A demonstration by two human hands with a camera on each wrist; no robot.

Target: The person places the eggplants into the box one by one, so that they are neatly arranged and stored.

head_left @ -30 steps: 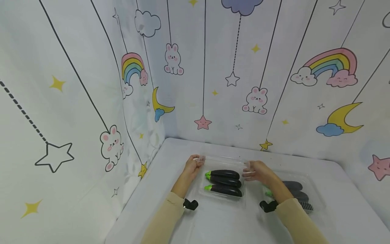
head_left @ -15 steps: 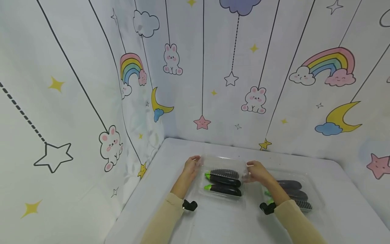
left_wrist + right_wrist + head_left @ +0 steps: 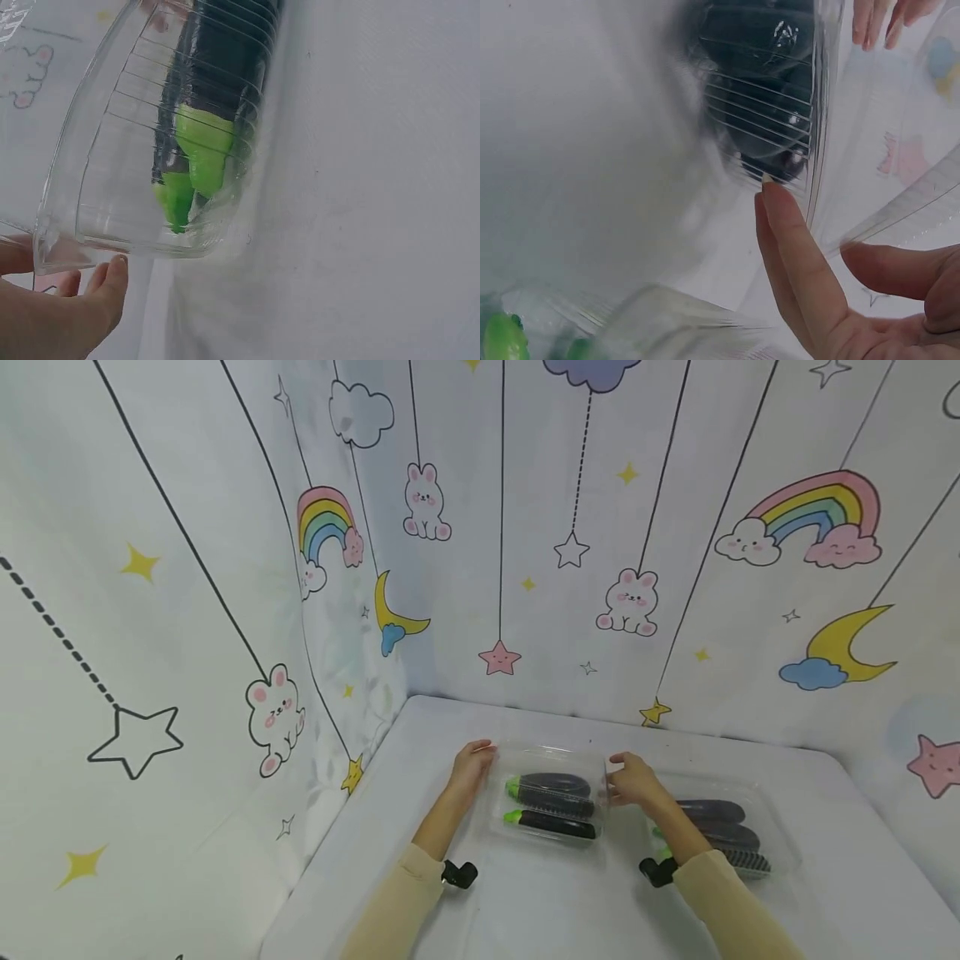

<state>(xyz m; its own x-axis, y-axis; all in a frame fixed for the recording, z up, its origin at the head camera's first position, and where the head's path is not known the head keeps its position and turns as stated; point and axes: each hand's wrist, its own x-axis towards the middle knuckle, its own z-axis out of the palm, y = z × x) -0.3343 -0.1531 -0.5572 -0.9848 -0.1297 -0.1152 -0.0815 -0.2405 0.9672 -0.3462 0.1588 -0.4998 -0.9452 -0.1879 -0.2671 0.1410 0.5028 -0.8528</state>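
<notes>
In the head view, a clear plastic box [image 3: 495,814] holds three dark eggplants [image 3: 558,824] with green stems. Its ribbed clear lid [image 3: 555,752], tilted over the box, covers the back two eggplants; the front one looks uncovered. My left hand [image 3: 468,768] holds the lid's left corner, thumb and fingers on either side of the edge in the left wrist view. At the right side, my right hand [image 3: 633,781] has its thumb at the clear lid edge and two fairly straight fingers [image 3: 802,262] against the box side.
A second clear box [image 3: 780,835] with several dark eggplants [image 3: 723,837] stands to the right, partly behind my right forearm. Both boxes are on a white table [image 3: 547,910]. A printed white curtain [image 3: 450,610] hangs behind and at the left.
The lid has come down toward the front: its ribs lay over the back eggplant half a second ago, and now over the middle one. Both hands stay at its sides.
</notes>
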